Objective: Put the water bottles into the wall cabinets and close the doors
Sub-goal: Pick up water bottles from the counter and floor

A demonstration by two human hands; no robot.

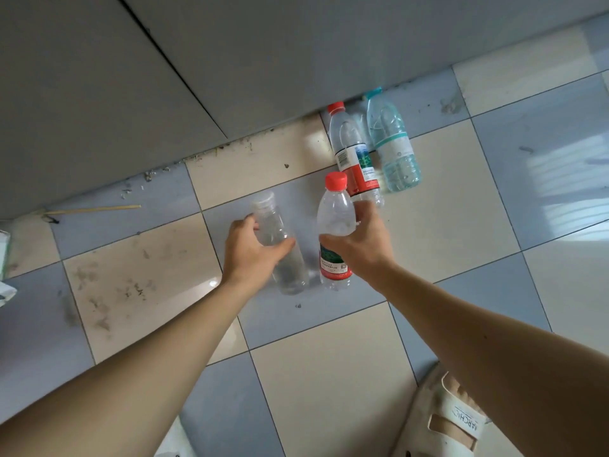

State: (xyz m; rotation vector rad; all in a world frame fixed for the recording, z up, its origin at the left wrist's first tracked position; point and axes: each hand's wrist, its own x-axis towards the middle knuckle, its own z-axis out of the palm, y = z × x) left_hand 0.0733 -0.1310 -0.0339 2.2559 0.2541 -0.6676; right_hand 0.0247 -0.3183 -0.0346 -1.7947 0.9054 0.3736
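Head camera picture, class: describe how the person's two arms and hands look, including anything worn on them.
Both arms are bare from the frame edge to the fingertips: no sleeves show. The left hand and right hand carry no gloves, and I can see no rings, watch or wristband. No markings show on either forearm. The only clothing visible is a cream strapped sandal with printed lettering, at lower right.

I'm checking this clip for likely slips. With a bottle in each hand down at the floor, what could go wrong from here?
1. With the left hand gripping the clear bottle and the right hand gripping the red-capped bottle, no hand is free for a cabinet door.
2. The right hand sits close to the standing red-label bottle and teal bottle; lifting may topple them.
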